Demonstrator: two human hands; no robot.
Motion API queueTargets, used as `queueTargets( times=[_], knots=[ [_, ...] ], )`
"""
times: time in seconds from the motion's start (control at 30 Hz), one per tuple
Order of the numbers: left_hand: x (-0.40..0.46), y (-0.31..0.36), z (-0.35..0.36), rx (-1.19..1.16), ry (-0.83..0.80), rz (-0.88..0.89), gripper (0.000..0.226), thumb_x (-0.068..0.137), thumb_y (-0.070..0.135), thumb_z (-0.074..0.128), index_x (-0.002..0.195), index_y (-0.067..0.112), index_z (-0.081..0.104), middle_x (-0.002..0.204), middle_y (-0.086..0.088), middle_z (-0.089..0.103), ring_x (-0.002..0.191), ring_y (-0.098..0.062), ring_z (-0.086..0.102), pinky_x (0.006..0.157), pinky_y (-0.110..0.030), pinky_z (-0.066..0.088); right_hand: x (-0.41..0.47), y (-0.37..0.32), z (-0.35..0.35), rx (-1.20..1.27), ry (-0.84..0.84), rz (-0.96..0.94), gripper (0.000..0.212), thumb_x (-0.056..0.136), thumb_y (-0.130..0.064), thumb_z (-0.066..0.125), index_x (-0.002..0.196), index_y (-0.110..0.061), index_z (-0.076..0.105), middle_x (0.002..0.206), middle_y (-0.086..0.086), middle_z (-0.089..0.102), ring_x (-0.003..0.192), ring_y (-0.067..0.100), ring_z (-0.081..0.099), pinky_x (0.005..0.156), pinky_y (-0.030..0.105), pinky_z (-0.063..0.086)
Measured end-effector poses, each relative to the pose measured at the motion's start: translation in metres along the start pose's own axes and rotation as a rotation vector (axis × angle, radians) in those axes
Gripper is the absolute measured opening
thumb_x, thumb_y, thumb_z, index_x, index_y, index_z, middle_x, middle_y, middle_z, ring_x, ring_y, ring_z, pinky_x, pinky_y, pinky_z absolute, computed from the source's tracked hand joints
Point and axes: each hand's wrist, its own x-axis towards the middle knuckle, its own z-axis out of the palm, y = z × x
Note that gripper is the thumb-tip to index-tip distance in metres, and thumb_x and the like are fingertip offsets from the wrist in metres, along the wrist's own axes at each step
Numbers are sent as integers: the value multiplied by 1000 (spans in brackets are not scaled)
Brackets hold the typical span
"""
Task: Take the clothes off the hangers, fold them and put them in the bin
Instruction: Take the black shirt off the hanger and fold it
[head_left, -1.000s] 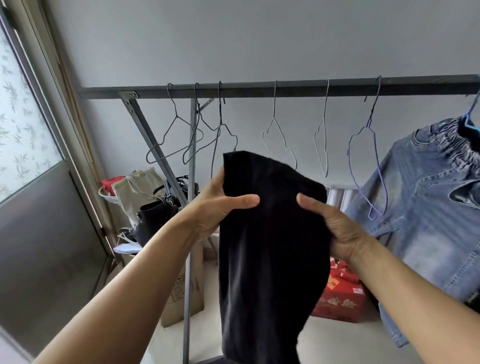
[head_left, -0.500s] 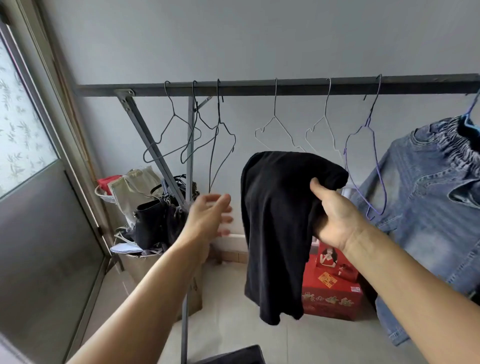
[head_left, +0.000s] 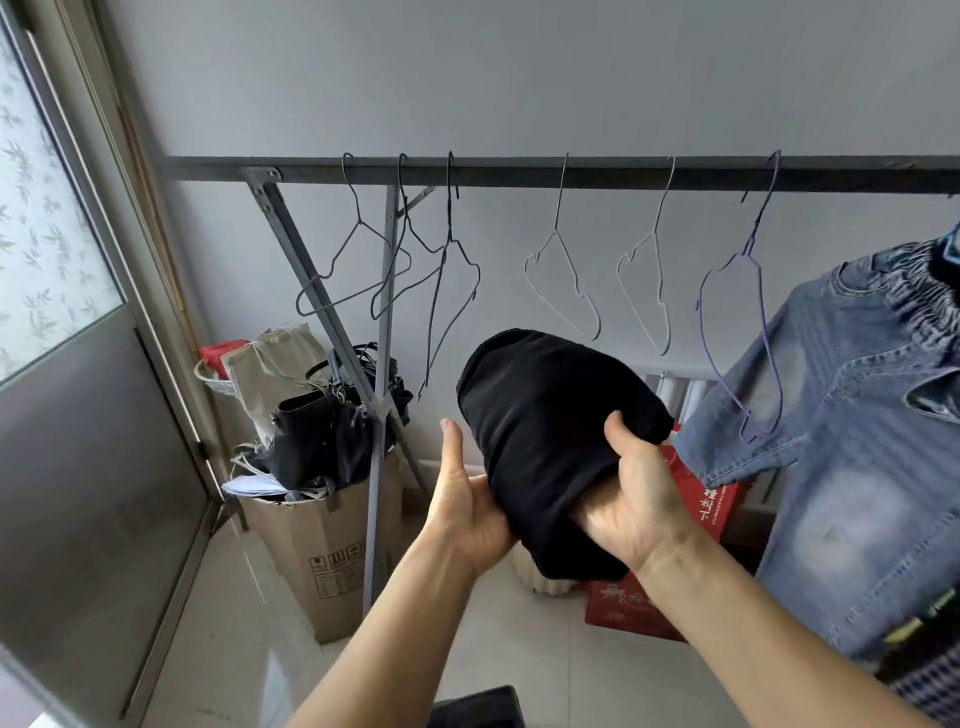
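Note:
A black garment (head_left: 545, 431) is folded into a thick bundle in front of me. My right hand (head_left: 631, 493) grips it from the right, thumb on top and fingers beneath. My left hand (head_left: 465, 499) supports the bundle's left side with palm up and thumb raised; its fingers are hidden under the cloth. Several bare wire hangers (head_left: 563, 280) hang on the dark rail (head_left: 597, 169). Denim clothes (head_left: 857, 441) hang at the right. A dark bin corner (head_left: 475, 709) shows at the bottom edge.
A cardboard box (head_left: 322, 551) stuffed with bags stands left of the rack's slanted legs (head_left: 379, 467). Red boxes (head_left: 696, 519) lie on the tiled floor behind my hands. A frosted glass door (head_left: 62, 312) fills the left side.
The hanging black garment has been folded up into a compact bundle. My left hand, free half a second ago, has come in under its left side. My view tilted downward.

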Motion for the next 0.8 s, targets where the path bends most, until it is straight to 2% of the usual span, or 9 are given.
queueTargets(
  times=[0.13, 0.33, 0.43, 0.53, 0.57, 0.63, 0.67, 0.73, 0.8],
  knots=[
    [1, 2, 0, -38, -17, 154, 92, 72, 76, 57, 122, -1, 63, 122, -24, 66, 112, -38, 66, 93, -50, 52, -6, 14, -1, 76, -21, 12, 44, 102, -38, 42, 113, 0, 63, 102, 23, 73, 97, 35, 67, 78, 47, 51],
    [-7, 15, 4, 57, -58, 237, 55, 88, 49, 60, 121, 5, 66, 122, -19, 68, 110, -32, 68, 99, -46, 48, -9, 17, -5, 97, -77, -7, 44, 102, -39, 40, 113, -2, 64, 107, 22, 72, 104, 35, 65, 91, 49, 48],
    [-6, 21, 7, 143, 31, 224, 37, 89, 29, 66, 118, 6, 68, 114, -16, 72, 106, -31, 69, 95, -45, 51, -11, 16, -5, 55, -98, 5, 41, 102, -36, 42, 117, -4, 63, 113, 21, 70, 109, 36, 64, 97, 51, 46],
    [-6, 29, 7, 260, 135, 271, 30, 86, 18, 69, 113, 5, 69, 108, -17, 74, 98, -32, 71, 83, -44, 55, -7, 18, -16, -89, -65, 28, 28, 100, -21, 48, 121, -9, 63, 115, 16, 71, 109, 34, 65, 101, 52, 45],
    [-5, 34, 6, 317, 148, 315, 32, 85, 16, 70, 115, 4, 68, 109, -18, 73, 100, -33, 70, 82, -44, 56, -7, 18, -20, -175, -20, 36, 27, 97, -15, 52, 121, -8, 62, 108, 13, 73, 100, 31, 68, 96, 50, 48],
    [-7, 43, 4, 441, 144, 413, 30, 85, 9, 69, 114, 3, 67, 107, -19, 73, 98, -33, 71, 79, -42, 59, -6, 15, -26, -332, 171, -14, 35, 89, -2, 55, 124, -4, 56, 85, 8, 70, 69, 20, 64, 73, 39, 50],
    [-10, 48, 4, 517, 133, 456, 26, 85, 6, 68, 111, 2, 68, 102, -18, 74, 92, -31, 73, 75, -39, 60, -5, 11, -28, -388, 293, -87, 44, 87, 3, 53, 131, -6, 51, 85, 7, 68, 66, 18, 60, 64, 33, 46],
    [-16, 55, 4, 700, 116, 517, 17, 85, 2, 67, 103, 1, 69, 92, -15, 75, 80, -27, 73, 71, -36, 61, -2, 2, -28, -558, 439, -353, 57, 89, 6, 51, 139, -18, 41, 120, 6, 60, 95, 17, 59, 70, 29, 44],
    [-18, 60, 4, 873, 102, 541, 15, 84, 1, 69, 99, 3, 70, 89, -15, 75, 79, -27, 72, 77, -37, 60, 0, -7, -22, -809, 294, -675, 55, 90, -2, 59, 134, -30, 43, 138, -3, 46, 128, 12, 45, 95, 26, 39]
  ],
)
